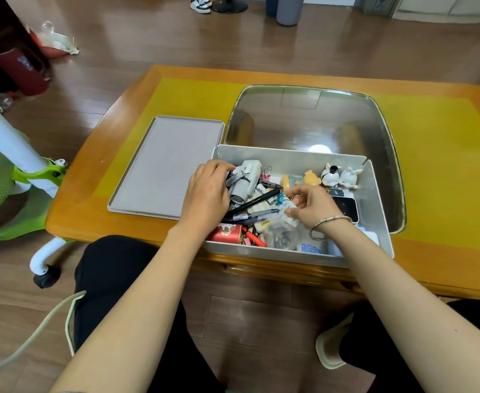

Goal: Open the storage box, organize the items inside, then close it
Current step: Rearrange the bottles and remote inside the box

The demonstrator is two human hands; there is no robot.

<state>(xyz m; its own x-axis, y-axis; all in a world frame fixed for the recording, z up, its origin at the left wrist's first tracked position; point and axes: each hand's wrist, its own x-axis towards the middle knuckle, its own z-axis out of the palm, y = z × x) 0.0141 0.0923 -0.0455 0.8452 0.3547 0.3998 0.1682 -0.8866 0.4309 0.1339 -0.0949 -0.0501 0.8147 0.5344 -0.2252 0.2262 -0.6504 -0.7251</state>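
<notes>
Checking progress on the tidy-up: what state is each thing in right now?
Storage box: open, items jumbled inside.
Lid: off, flat on the table, left of the box.
Left hand: in the box, fingers on a white gadget.
Right hand: in the box, fingers curled over the clutter.
Metal tray: behind the box.
</notes>
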